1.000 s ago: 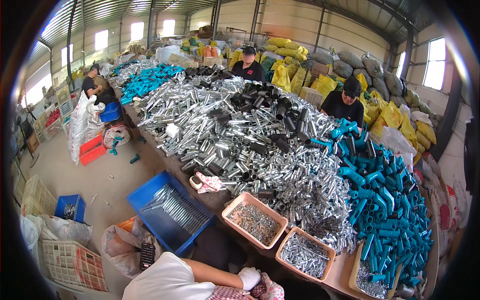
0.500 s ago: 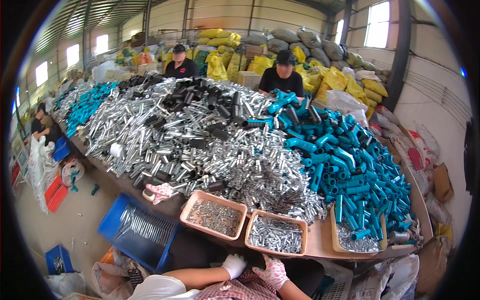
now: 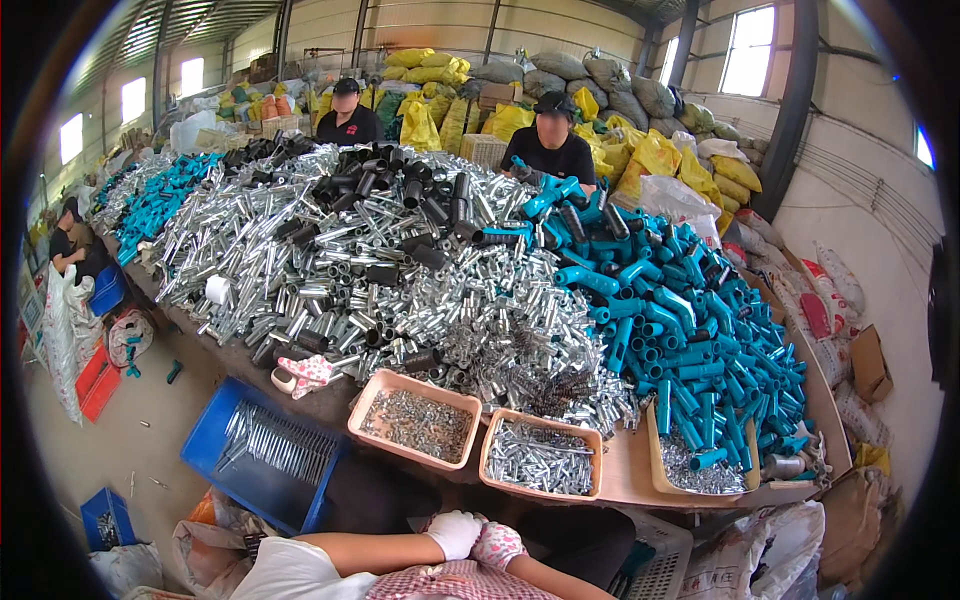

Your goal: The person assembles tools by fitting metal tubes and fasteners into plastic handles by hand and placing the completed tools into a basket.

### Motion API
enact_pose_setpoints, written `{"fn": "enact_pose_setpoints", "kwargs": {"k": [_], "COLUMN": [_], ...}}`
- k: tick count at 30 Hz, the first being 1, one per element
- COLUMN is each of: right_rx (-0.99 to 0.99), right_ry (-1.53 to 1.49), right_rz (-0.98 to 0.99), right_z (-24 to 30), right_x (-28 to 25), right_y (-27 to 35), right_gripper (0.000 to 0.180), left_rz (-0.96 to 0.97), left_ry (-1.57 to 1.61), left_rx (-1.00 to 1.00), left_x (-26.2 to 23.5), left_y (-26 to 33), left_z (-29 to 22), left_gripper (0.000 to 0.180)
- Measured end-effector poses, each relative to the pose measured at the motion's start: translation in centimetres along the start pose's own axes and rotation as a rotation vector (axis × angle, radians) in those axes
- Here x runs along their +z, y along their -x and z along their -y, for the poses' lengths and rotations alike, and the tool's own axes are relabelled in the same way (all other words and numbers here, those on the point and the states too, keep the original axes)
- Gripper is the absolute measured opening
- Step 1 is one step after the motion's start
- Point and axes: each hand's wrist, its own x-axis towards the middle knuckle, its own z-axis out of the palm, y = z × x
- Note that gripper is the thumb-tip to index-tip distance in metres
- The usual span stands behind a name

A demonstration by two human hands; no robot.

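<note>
In my lap, just in front of the table edge, my two gloved hands meet. The left hand (image 3: pixel 455 535), in a white glove, has its fingers curled in. Pressed against it is my right hand (image 3: pixel 498 545), in a white glove with pink patches, its fingers also bent closed. Whatever lies between them, if anything, is hidden. Nearest beyond the hands are a tan bin of small metal pieces (image 3: pixel 418 456) and a second tan bin of short silver pins (image 3: pixel 541 492). A blue crate (image 3: pixel 205 462) with a row of long metal rods stands at my left.
A large heap of silver metal tubes (image 3: pixel 270 250) and black sleeves covers the table. Teal plastic handles (image 3: pixel 690 340) pile at the right, some over another tan bin (image 3: pixel 657 470). A pink-patterned glove (image 3: pixel 305 373) lies at the front edge. Two people (image 3: pixel 553 148) work across the table.
My hands have come together; the right one was apart with its fingers spread and is now closed against the left. The whole view has shifted slightly.
</note>
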Motion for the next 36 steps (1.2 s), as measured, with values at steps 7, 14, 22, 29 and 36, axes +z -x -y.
{"fn": "enact_pose_setpoints", "kwargs": {"k": [7,14,22,29,36], "right_rx": [0.080,0.100,0.030,-0.072,-0.117], "right_ry": [0.127,0.321,0.300,0.155,-0.397], "right_rz": [0.064,0.181,0.195,0.215,-0.246], "right_z": [-0.9,-2.3,-5.3,-2.6,-5.7], "right_x": [-0.5,0.0,3.0,-0.7,-5.3], "right_y": [1.2,-1.3,-2.7,3.0,5.5], "right_gripper": [0.065,0.052,0.052,0.095,0.070], "left_rz": [0.005,-0.011,0.218,0.327,0.337], "left_ry": [-0.051,0.004,0.076,0.054,0.258], "left_rx": [-0.141,-0.097,-0.159,-0.001,0.106], "left_x": [-0.5,2.5,3.6,3.3,1.5], "left_y": [0.3,-2.5,-4.0,-0.9,-0.2], "left_z": [-0.9,-0.6,-0.3,-0.4,4.5], "left_gripper": [0.029,0.026,0.028,0.030,0.069]}}
